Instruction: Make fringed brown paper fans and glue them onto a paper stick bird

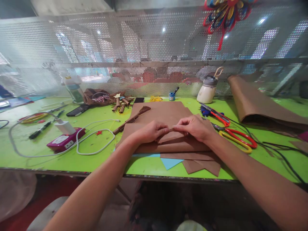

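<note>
Sheets of brown kraft paper lie stacked at the middle of the green table. My left hand is closed in a pinch over the stack, its fingertips on the edge of a piece of brown paper. Opposite it, my right hand pinches the same edge between thumb and forefinger. Both hands' fingertips nearly meet, and the pinched bit is mostly covered by them. Under the stack, a light blue sheet pokes out at the front. Left of the stack rests a bundle of brown paper strips, fringed at one end.
Red-and-yellow scissors and a red utility knife lie at right, near black cables. Left are a purple power socket, a white cable and a phone. A white bottle stands behind; folded brown paper is far right.
</note>
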A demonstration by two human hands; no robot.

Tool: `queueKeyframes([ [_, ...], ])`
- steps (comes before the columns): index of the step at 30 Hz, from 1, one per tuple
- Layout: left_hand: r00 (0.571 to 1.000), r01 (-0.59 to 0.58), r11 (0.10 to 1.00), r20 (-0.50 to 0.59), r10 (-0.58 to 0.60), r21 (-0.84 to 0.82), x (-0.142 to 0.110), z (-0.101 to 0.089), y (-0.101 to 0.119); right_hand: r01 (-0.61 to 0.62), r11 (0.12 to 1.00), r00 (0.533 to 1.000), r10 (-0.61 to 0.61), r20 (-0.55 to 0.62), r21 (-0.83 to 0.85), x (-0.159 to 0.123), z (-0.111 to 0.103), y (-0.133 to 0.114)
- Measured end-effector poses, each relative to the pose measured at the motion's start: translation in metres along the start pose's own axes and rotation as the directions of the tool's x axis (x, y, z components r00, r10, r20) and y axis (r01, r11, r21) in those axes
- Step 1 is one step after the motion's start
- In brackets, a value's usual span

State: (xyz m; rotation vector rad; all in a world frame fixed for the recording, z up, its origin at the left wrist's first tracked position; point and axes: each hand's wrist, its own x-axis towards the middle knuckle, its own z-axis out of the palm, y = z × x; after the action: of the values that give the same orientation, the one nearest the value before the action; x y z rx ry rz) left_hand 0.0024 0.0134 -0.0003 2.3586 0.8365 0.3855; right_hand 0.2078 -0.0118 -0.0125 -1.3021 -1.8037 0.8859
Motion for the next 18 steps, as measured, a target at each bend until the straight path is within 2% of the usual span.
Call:
queueKeyframes([
  [4,1.0,-0.01,0.999,-0.02,0.011,0.033,0.0002,0.0004,0.0,-0.009,0.999,1.0,0.01,0.028,-0.04,0.0011,-0.0029,0.0033],
  [9,0.999,0.007,1.0,0.039,-0.007,0.008,0.0016,0.0013,-0.0041,-0.026,0.996,0.999,0.029,0.034,-0.086,0.0012,-0.0033,0.0034],
  [14,0.999,-0.011,1.0,0.047,0.01,0.012,0.0012,-0.0002,-0.0046,-0.03,0.994,0.999,0.033,0.028,-0.103,0.0006,-0.0046,0.0011],
  [18,0.999,-0.022,0.999,0.039,0.021,0.025,-0.0002,-0.001,-0.0013,0.023,0.989,0.999,-0.016,0.048,-0.145,-0.0022,-0.0077,-0.0052],
])
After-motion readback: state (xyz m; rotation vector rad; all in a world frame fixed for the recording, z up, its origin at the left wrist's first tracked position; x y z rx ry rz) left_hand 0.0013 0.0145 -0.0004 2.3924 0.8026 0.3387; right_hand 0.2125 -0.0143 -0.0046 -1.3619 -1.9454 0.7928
